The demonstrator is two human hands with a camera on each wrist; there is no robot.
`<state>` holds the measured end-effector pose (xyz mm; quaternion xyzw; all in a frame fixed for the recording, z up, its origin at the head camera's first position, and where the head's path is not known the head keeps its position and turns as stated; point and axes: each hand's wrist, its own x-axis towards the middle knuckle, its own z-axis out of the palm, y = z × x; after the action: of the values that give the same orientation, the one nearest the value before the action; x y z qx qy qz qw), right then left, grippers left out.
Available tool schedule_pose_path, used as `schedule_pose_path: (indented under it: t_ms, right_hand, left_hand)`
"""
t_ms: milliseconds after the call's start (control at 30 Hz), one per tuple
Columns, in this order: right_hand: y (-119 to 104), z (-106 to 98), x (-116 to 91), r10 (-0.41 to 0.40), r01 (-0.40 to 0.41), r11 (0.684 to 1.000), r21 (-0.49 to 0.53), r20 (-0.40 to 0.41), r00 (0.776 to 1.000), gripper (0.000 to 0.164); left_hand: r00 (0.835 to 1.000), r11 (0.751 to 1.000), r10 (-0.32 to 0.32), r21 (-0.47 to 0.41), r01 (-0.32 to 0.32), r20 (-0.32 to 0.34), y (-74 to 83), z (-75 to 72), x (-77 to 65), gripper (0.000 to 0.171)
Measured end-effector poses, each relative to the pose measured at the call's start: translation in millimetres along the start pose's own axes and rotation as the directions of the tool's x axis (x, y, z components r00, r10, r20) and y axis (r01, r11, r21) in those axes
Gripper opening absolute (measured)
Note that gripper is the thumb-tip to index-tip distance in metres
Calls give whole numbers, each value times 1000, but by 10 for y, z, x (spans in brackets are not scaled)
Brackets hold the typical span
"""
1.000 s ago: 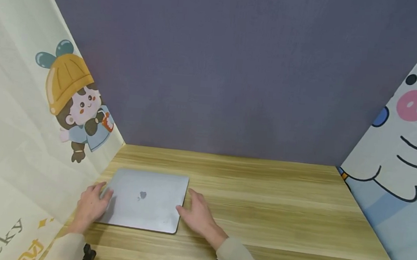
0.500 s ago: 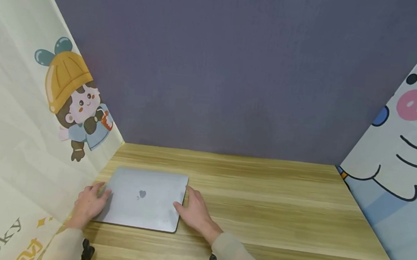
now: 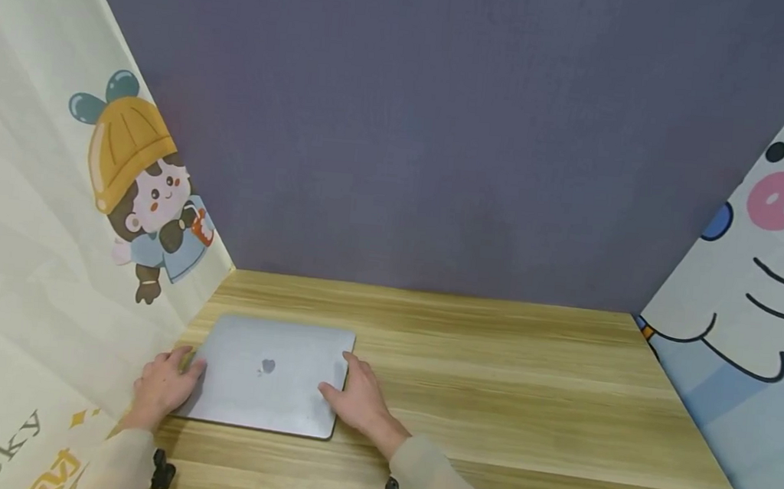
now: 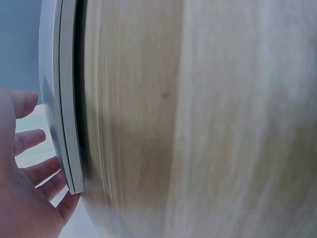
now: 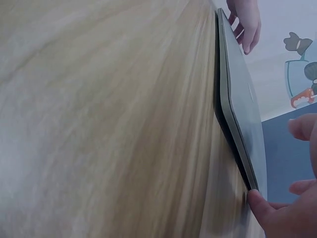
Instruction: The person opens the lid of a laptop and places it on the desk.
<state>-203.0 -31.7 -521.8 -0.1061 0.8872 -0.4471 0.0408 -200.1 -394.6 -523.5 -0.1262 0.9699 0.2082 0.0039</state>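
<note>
A closed silver laptop (image 3: 262, 395) with a dark logo on its lid lies on the wooden table. At its left edge is my left hand (image 3: 165, 385); the left wrist view shows the fingers (image 4: 42, 171) spread along the side, with the thumb raised off the lid. My right hand (image 3: 359, 398) is at the opposite edge. One of its fingertips (image 5: 255, 198) touches the laptop's side low down in the right wrist view, while the thumb there stays apart from the lid. Neither hand curls round the laptop.
The wooden table (image 3: 525, 393) extends to the right of the laptop. Behind it rises a dark grey-blue panel (image 3: 441, 141). A cream sheet with a cartoon child (image 3: 160, 203) hangs at the left, and a cartoon-printed sheet (image 3: 774, 305) at the right.
My right hand has moved left, from beside the laptop to its right edge. My left hand has shifted slightly left and down. The laptop stays in about the same place.
</note>
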Motion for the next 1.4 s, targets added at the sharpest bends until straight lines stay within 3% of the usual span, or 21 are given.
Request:
schedule_pose_path:
  t_ms: [333,700,1000,1400]
  right_hand:
    - [-11,74,16,1,-1,999,36,-2,1000,73]
    - [-34,73,29,7,-7,1000,16,-1,1000,70]
    - [-54,85,28,23,-23,1000,2,-15,1000,68]
    - [-30,107,65,80,-81,996,-30,-48,996,68]
  left_hand:
    - [995,994,102,-22,-102,-24,82,100,57,58]
    - [994,993,102,-61,-104,-47,167,99,22,53]
    - [998,995,45,-90,-48,-33,215,113,9,54]
    - [998,995,66,-75,-68,-24,270,103,-5,52]
